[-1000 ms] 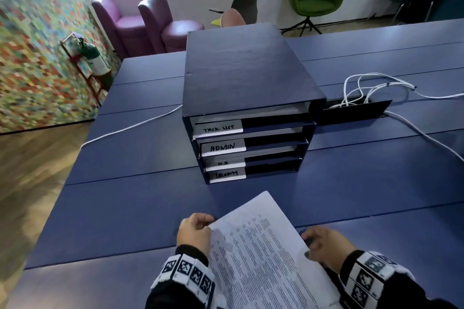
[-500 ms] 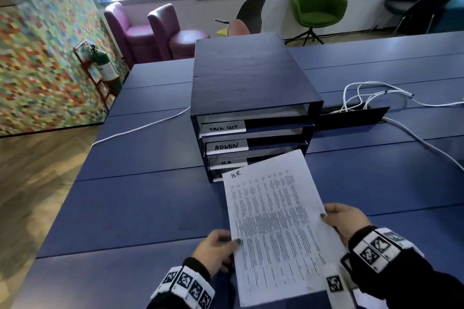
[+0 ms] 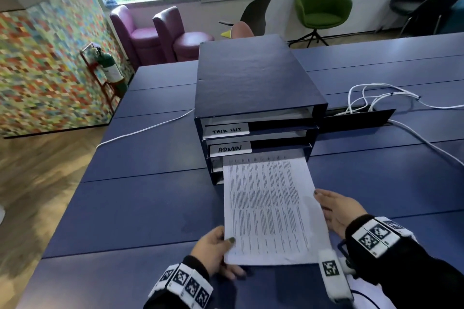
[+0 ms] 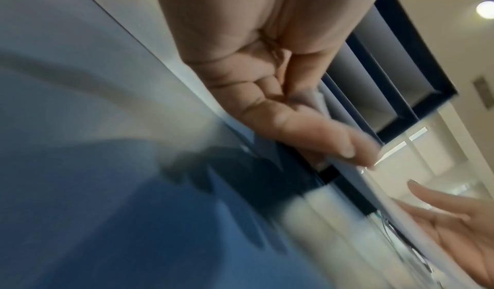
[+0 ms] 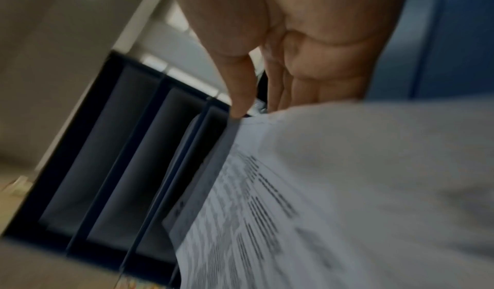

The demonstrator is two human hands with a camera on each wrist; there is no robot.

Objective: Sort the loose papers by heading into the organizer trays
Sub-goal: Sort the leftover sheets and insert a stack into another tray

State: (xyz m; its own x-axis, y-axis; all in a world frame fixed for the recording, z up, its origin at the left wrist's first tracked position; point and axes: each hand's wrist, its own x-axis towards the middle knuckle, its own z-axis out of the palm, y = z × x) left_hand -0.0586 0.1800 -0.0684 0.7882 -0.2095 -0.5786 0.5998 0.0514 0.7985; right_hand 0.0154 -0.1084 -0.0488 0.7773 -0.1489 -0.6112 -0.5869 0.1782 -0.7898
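A printed paper [image 3: 268,208] lies flat above the blue table [image 3: 140,208], its far edge inside the third tray of the dark blue organizer [image 3: 251,83], under the ADMIN label [image 3: 230,149]. The top tray is labelled TASK LIST [image 3: 227,130]. The paper hides most of the two lower trays' labels. My left hand [image 3: 213,248] pinches the sheet's near left corner, thumb on top. My right hand [image 3: 336,208] holds the right edge, thumb on top and fingers beneath. In the right wrist view the paper [image 5: 347,188] runs into the organizer's [image 5: 107,156] slot.
White cables [image 3: 376,98] spill from an open cable hatch [image 3: 356,120] just right of the organizer. Another white cable [image 3: 145,130] crosses the table on the left. A further white sheet [image 3: 371,293] shows by my right sleeve. Chairs stand beyond the table's far edge.
The paper was lifted off the table, turned lengthwise toward the organizer and pushed forward. Its far edge, with the H.R. heading, is now inside the third tray.
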